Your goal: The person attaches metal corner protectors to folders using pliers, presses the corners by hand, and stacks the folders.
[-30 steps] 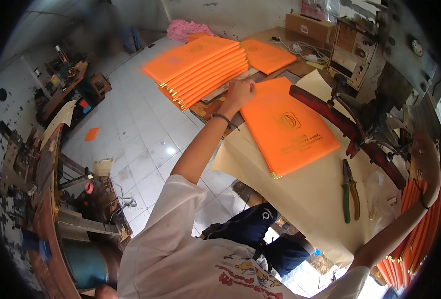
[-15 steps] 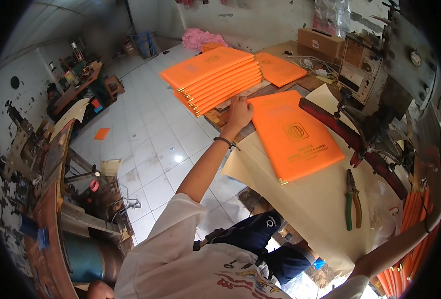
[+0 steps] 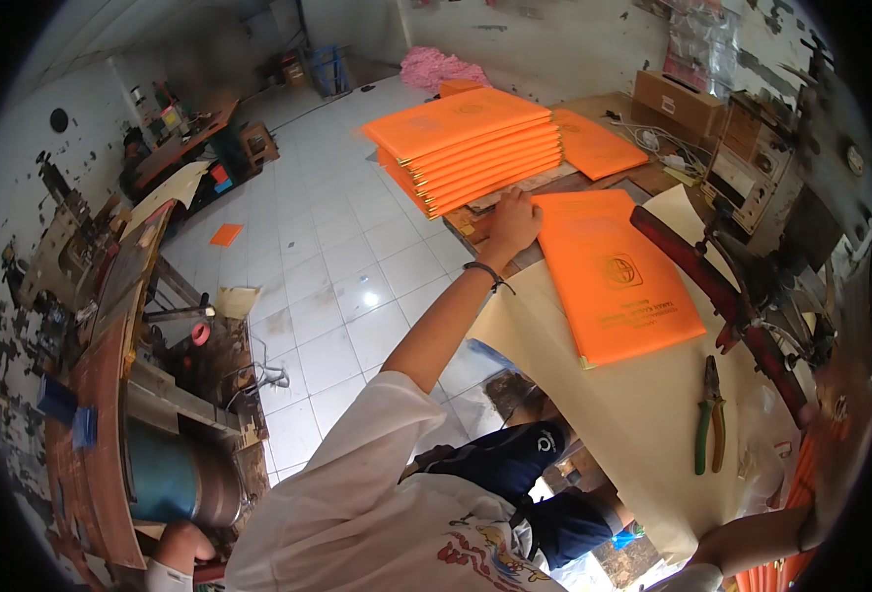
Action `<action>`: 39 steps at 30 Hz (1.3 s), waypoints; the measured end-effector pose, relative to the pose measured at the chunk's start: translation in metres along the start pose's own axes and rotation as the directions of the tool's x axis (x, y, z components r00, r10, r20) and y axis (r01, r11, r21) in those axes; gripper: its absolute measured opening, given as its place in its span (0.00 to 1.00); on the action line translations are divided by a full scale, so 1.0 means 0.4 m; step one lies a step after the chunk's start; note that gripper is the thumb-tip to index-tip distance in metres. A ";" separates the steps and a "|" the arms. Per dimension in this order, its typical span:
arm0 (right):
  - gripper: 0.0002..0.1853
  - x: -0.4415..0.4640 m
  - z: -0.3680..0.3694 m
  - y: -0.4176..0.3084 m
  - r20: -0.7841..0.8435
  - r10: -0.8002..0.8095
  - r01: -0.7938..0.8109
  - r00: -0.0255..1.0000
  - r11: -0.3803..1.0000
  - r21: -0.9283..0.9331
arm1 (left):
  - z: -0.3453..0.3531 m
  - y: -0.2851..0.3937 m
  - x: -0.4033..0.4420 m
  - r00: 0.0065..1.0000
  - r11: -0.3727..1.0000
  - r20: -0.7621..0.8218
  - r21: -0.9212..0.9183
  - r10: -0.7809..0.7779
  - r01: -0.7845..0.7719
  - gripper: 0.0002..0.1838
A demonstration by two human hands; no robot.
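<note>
A bright orange folder (image 3: 614, 276) with gold print and gold metal corners lies on brown paper (image 3: 614, 424) over the bench. At its upper left corner is my left hand (image 3: 515, 223), fingers bent and thumb against the folder's edge. My right hand (image 3: 843, 419) is a blur at the far right, above more orange folders (image 3: 776, 574); its fingers cannot be made out. A tall stack of orange folders (image 3: 475, 148) stands just beyond my left hand. Pliers (image 3: 710, 419) with green and orange-brown handles rest on the paper near my right forearm.
A dark red machine arm (image 3: 697, 257) juts over the bench beside the folder. Behind stand a cardboard box (image 3: 678, 104), white cables (image 3: 658, 138) and another orange folder (image 3: 599, 146). Left, across the tiled floor (image 3: 332, 286), is a workbench (image 3: 101, 335). Another person's knee (image 3: 184, 545) shows lower left.
The view has turned, so the scene sits further right and slightly lower. My left hand stays by the folder's corner. My right hand has moved up towards the machine's side and blurs.
</note>
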State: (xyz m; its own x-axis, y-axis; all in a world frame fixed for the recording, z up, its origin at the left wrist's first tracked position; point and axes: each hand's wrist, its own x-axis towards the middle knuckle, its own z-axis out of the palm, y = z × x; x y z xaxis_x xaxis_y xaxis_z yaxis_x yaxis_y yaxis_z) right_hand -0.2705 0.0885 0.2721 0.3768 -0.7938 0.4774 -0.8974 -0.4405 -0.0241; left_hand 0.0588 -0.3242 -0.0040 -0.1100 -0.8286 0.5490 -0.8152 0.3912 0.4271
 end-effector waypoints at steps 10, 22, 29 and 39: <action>0.11 0.125 0.578 -0.167 0.570 -0.590 0.049 0.572 0.719 0.694 | -0.050 0.000 -0.043 0.937 0.997 0.346 0.078 -0.045 0.019 0.42; 0.10 0.022 0.863 -0.128 0.766 -0.433 -0.013 0.475 0.867 0.498 | -0.037 0.006 -0.056 0.988 1.000 0.157 0.005 -0.004 0.003 0.39; 0.13 -0.008 0.881 -0.106 0.821 -0.387 0.134 0.420 0.921 0.365 | -0.048 0.008 -0.052 0.977 1.000 0.211 -0.001 -0.014 0.014 0.40; 0.13 0.011 0.869 -0.113 0.817 -0.435 0.120 0.379 0.898 0.422 | -0.034 0.003 -0.053 0.979 0.999 0.201 -0.010 -0.038 0.041 0.40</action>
State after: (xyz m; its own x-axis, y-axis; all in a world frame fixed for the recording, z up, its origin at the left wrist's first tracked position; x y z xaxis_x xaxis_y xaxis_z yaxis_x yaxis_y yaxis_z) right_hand -0.1487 -0.0408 -0.0301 0.7204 -0.4522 -0.5258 -0.6641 -0.6682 -0.3353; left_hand 0.0678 -0.3006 -0.0053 -0.1915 -0.9064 0.3765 -0.8131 0.3614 0.4565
